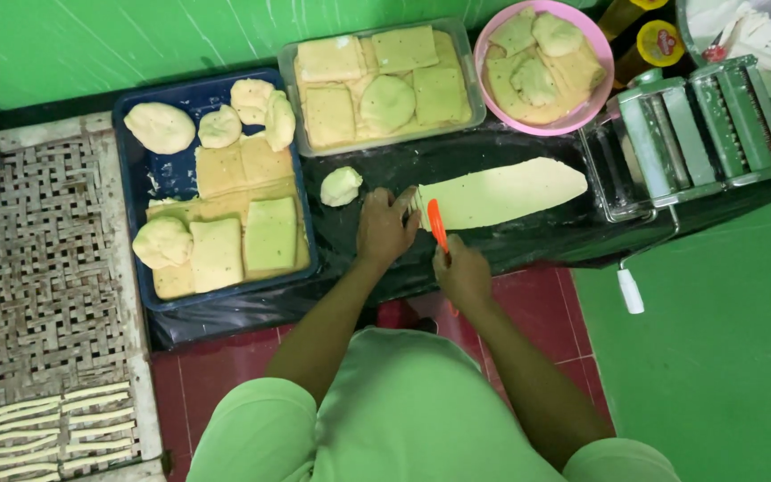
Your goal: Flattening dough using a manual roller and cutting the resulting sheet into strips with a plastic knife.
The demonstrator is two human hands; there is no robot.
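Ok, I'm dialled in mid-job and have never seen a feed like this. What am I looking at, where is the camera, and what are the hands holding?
There is one picture, from a camera worn on the person's head, looking straight down. No robot: two bare hands.

The left hand presses on the near end of a long rolled dough sheet lying on black plastic sheeting. The right hand holds an orange-handled cutter against that same end.

A small dough lump lies beside the left hand. Around them: a blue tray, a clear tub and a pink bowl, all holding dough pieces. At right stands a hand-cranked metal dough roller. At far left, a woven rack carries cut strips.
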